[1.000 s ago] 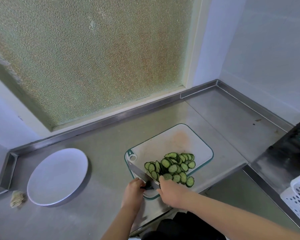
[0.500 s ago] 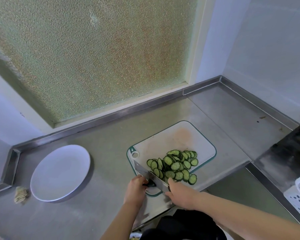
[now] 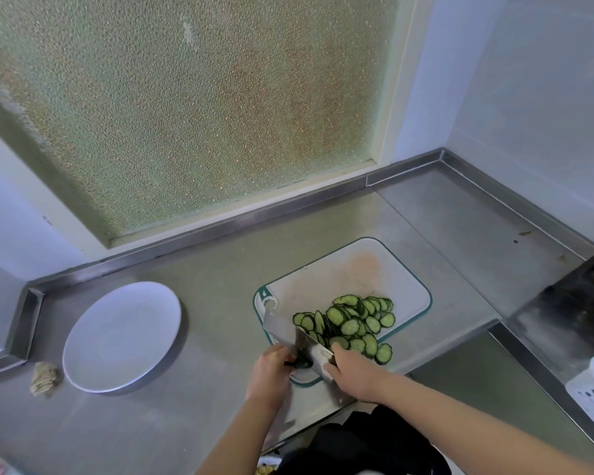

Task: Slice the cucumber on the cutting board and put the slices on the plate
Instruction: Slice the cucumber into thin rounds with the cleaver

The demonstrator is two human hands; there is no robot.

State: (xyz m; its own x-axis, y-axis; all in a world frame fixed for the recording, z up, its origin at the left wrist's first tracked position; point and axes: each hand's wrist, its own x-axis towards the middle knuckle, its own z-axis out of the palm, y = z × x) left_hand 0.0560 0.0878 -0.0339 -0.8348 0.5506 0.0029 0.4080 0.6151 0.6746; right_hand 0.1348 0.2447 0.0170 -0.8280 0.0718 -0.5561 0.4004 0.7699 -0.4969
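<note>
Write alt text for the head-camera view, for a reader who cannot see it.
A person's left hand grips a cleaver against a pile of cucumber slices on a cutting board, the right hand close beside the blade. An empty white plate sits on the counter to their left.

Brushed stainless-steel countertop (image 3: 460, 234) with raised steel upstand (image 3: 220, 231) at rear. Pale blue-white painted walls (image 3: 528, 97). Large pebbled frosted-glass window (image 3: 186, 114), cream frame (image 3: 396, 97), admitting diffuse daylight.
</note>
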